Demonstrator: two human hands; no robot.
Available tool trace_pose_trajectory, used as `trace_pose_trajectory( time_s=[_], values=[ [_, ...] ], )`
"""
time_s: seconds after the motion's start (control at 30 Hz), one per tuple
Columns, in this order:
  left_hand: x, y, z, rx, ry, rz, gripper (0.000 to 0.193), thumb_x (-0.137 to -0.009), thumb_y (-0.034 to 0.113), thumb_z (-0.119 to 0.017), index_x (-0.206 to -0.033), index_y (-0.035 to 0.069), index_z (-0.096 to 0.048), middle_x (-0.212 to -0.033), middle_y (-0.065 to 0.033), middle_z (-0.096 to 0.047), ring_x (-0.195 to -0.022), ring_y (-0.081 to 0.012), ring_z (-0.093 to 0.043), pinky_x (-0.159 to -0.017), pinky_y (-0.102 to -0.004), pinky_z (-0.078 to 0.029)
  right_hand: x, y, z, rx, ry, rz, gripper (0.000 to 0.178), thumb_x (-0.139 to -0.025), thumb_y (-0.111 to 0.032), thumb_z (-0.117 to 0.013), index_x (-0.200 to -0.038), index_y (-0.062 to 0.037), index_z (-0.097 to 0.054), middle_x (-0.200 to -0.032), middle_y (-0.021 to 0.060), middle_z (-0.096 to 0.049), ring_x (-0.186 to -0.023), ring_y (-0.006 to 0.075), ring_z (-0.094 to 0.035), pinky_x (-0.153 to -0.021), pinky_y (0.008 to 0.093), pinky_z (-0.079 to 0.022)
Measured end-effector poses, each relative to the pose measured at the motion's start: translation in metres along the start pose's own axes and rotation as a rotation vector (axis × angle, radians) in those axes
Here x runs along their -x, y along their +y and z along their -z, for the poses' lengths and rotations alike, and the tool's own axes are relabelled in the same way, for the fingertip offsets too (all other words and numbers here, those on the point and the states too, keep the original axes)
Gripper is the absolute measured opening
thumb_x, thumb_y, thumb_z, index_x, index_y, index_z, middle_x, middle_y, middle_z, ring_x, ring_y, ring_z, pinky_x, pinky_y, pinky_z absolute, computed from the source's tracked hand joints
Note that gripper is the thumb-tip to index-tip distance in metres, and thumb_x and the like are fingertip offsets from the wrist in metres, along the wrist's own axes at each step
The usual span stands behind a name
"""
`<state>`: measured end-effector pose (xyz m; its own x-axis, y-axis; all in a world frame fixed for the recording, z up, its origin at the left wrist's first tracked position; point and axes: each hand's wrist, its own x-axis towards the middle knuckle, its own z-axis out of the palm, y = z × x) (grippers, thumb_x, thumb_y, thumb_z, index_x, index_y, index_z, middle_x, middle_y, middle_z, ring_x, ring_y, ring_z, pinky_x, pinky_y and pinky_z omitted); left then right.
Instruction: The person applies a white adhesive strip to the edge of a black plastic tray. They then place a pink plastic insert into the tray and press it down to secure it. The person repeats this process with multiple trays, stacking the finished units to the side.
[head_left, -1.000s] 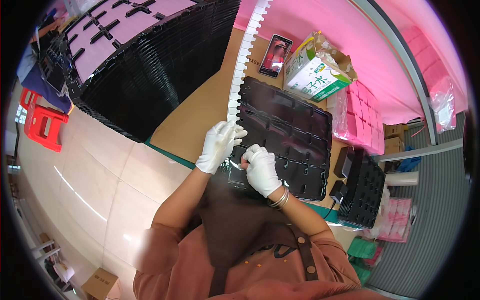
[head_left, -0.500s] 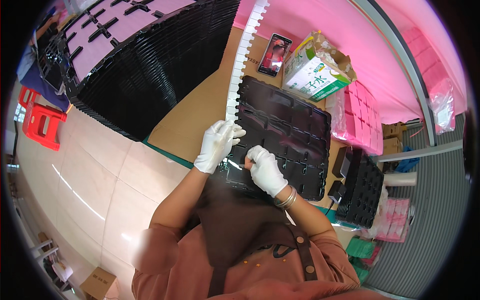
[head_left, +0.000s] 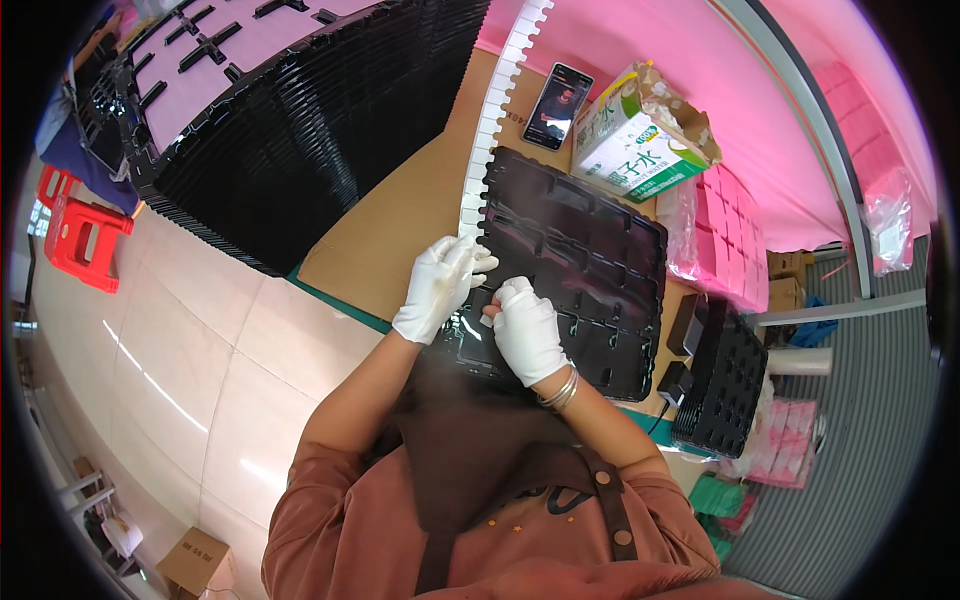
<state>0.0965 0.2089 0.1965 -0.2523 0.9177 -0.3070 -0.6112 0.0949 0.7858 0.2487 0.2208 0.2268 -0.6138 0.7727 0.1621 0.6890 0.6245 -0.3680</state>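
Note:
A black plastic tray (head_left: 600, 250) with molded compartments lies in front of me on the bench. Along its left side runs a long white strip (head_left: 488, 120) with a notched edge. My left hand (head_left: 436, 290), in a white glove, has its fingers together at the strip's near end, over the tray's left edge. Over the tray's near left part is my right hand (head_left: 530, 335), also gloved, with fingers curled in and a bare thumb tip showing. A small white bit shows by that thumb; what the fingers pinch is too small to make out.
A tall stack of black trays (head_left: 310, 140) stands at left. Beyond the tray are a phone (head_left: 557, 105) and an open carton (head_left: 640, 145). Pink packs (head_left: 725, 240), a black adapter (head_left: 675, 382) and more black trays (head_left: 720, 385) sit at right. A red stool (head_left: 85, 240) stands on the floor.
My right hand has shifted slightly left and away from me, nearer the left hand. The left hand stays by the strip's end. The phone's picture has changed, and the view has moved a little.

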Motion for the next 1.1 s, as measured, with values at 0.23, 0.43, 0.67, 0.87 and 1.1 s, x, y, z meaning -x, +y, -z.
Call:
trace_pose_trajectory(
  time_s=[0.23,0.43,0.67,0.87,1.1],
  values=[
    [-0.004,-0.006,0.004,0.015,-0.012,-0.002,0.029,-0.101,0.025,-0.052,-0.109,-0.002,-0.056,-0.104,-0.0147,-0.066,-0.096,-0.0227,-0.068,-0.076,-0.0281,-0.052,0.001,0.0,0.005,-0.042,-0.05,0.003,0.023,-0.073,-0.013,-0.077,-0.083,-0.0068,-0.057,-0.087,0.0119,-0.058,-0.063,0.0348,-0.061,-0.057,0.0447,-0.049],
    [0.0,-0.001,-0.001,0.02,0.007,-0.01,0.03,-0.101,0.025,-0.052,-0.109,-0.003,-0.056,-0.104,-0.0153,-0.066,-0.096,-0.0225,-0.068,-0.075,-0.0279,-0.052,-0.002,-0.004,0.0,0.09,-0.061,-0.012,0.021,-0.074,-0.013,-0.074,-0.086,-0.0054,-0.059,-0.091,0.0127,-0.058,-0.063,0.0346,-0.062,-0.058,0.0435,-0.051],
    [-0.003,-0.004,0.001,-0.029,0.013,-0.004,0.03,-0.1,0.025,-0.052,-0.109,-0.003,-0.056,-0.104,-0.0158,-0.066,-0.096,-0.0229,-0.068,-0.075,-0.0285,-0.052,0.001,0.003,0.008,-0.087,-0.125,-0.022,0.014,-0.077,-0.007,-0.068,-0.087,-0.0057,-0.059,-0.093,0.0121,-0.058,-0.066,0.0351,-0.063,-0.06,0.0452,-0.051],
    [-0.001,-0.003,0.001,0.049,-0.019,0.006,0.028,-0.099,0.025,-0.055,-0.107,-0.002,-0.056,-0.104,-0.015,-0.066,-0.095,-0.0232,-0.068,-0.073,-0.0274,-0.051,0.002,0.003,0.001,-0.036,-0.059,-0.029,0.008,-0.078,-0.002,-0.062,-0.083,-0.0069,-0.059,-0.091,0.0104,-0.058,-0.064,0.0341,-0.062,-0.059,0.0438,-0.05],
    [-0.001,-0.003,0.001,0.027,0.0,0.009,0.03,-0.099,0.028,-0.055,-0.106,-0.001,-0.057,-0.103,-0.0138,-0.066,-0.094,-0.0227,-0.069,-0.074,-0.0272,-0.051,0.008,0.012,0.0,-0.171,-0.029,0.052,0.013,-0.074,0.002,-0.061,-0.08,-0.0093,-0.058,-0.085,0.0083,-0.059,-0.064,0.034,-0.061,-0.059,0.044,-0.049]
  ],
)
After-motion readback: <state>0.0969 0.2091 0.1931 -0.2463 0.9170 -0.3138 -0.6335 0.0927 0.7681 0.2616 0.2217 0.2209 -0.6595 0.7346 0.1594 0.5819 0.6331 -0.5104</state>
